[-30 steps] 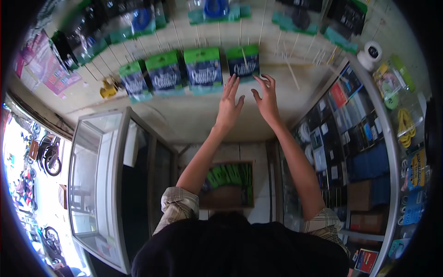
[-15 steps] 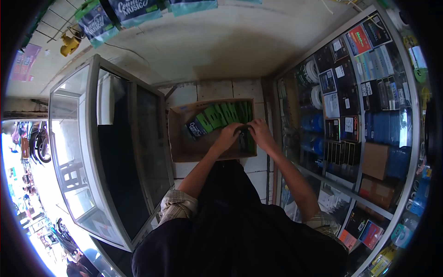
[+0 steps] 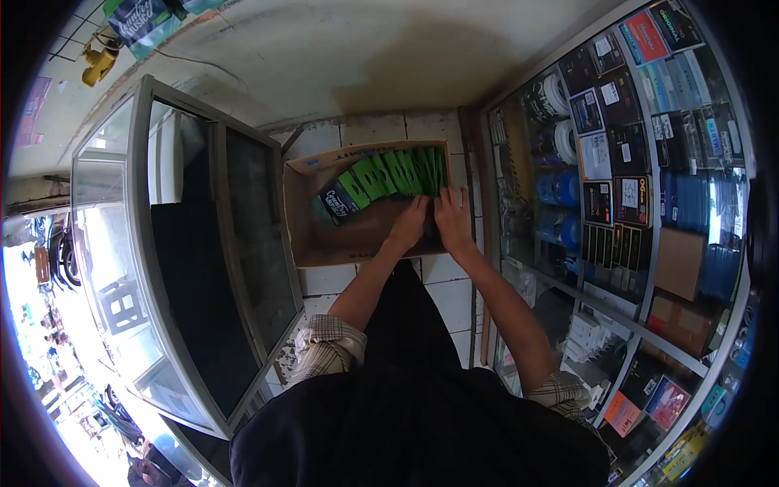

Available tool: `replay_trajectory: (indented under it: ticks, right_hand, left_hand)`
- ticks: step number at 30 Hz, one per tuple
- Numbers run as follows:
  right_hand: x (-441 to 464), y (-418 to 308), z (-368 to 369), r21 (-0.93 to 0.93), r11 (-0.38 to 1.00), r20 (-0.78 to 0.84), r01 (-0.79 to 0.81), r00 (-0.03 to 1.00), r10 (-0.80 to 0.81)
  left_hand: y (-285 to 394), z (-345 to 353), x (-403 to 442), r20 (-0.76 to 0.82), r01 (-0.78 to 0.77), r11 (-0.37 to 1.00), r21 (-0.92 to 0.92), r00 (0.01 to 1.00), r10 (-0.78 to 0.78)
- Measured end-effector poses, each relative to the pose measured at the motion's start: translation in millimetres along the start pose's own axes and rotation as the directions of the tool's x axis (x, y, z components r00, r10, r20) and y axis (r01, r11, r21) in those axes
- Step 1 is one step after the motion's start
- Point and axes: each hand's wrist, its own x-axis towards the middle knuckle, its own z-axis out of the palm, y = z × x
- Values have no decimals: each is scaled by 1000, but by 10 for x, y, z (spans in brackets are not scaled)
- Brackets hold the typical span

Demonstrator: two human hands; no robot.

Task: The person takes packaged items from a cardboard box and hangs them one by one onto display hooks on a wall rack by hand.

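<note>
Country Music packets (image 3: 375, 178) in cardboard box (image 3: 349, 241) look light, slick, bendy, best gripped by green tops; left hand (image 3: 411, 222), right hand (image 3: 453, 219) curled alongside, can't tell if pinching.

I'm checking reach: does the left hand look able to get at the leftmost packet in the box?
Probably yes: mostly bare cardboard shows between the left hand and the leftmost packet.

We cannot tell whether the left hand (image 3: 411, 221) or the right hand (image 3: 453, 217) grips anything, their fingertips being partly hidden against the green packets (image 3: 376, 178), which overlap and cover one another's fronts. The top edge crops a hanging packet (image 3: 142, 24); small print on the boxes (image 3: 629, 199) escapes us.
</note>
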Motion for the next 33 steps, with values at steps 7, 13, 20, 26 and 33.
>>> replay_trajectory:
  ticks: [7, 13, 20, 26, 33]
  right_hand:
    - [-79, 32, -204, 286, 958, 0, -34, 999, 36]
    - [51, 216, -913, 677, 734, -121, -58, 975, 188]
    - [421, 716, -1968, 801, 579, -422, 153, 830, 365]
    - [888, 887, -2588, 798, 443, -592, 409, 669, 449]
    - [1607, 1138, -3026, 629, 491, -777, 603, 468, 421]
  left_hand:
    - [146, -445, -71, -20, -140, 986, 93, 990, 143]
    - [661, -1083, -90, -91, -247, 968, -33, 966, 243]
    - [1524, -1911, 57, -384, -252, 930, -269, 913, 137]
    - [2293, -2467, 279, -630, -478, 835, -272, 744, 221]
    - [2883, -2852, 647, -841, -677, 712, -185, 484, 243]
